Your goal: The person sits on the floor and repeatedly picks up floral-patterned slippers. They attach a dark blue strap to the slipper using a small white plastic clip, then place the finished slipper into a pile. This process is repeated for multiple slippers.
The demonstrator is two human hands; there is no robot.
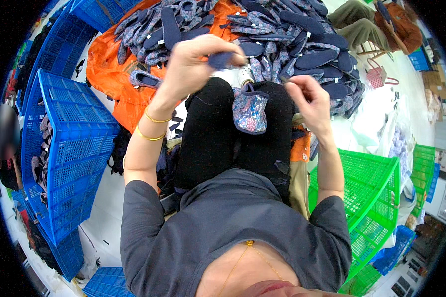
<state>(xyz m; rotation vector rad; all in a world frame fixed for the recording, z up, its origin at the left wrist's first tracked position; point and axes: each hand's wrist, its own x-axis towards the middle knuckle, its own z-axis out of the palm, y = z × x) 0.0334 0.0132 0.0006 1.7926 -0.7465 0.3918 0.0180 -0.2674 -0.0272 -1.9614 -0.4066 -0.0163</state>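
Observation:
My left hand (191,62) is raised above my knees, its fingers pinched on a small dark blue piece of fabric (222,60). My right hand (307,96) is held up to the right with fingers curled; whether it grips a thread or small item I cannot tell. A floral patterned shoe upper (250,111) lies on my lap between my black-clad legs (208,138). Beyond my knees lies a big heap of dark blue and floral soft shoes (292,39) on an orange sheet (119,74).
Blue plastic crates (69,133) stand at my left, green crates (371,193) at my right. Another person (381,24) in an orange top sits at the far right. A pink bag (376,76) and white plastic bags lie on the floor there.

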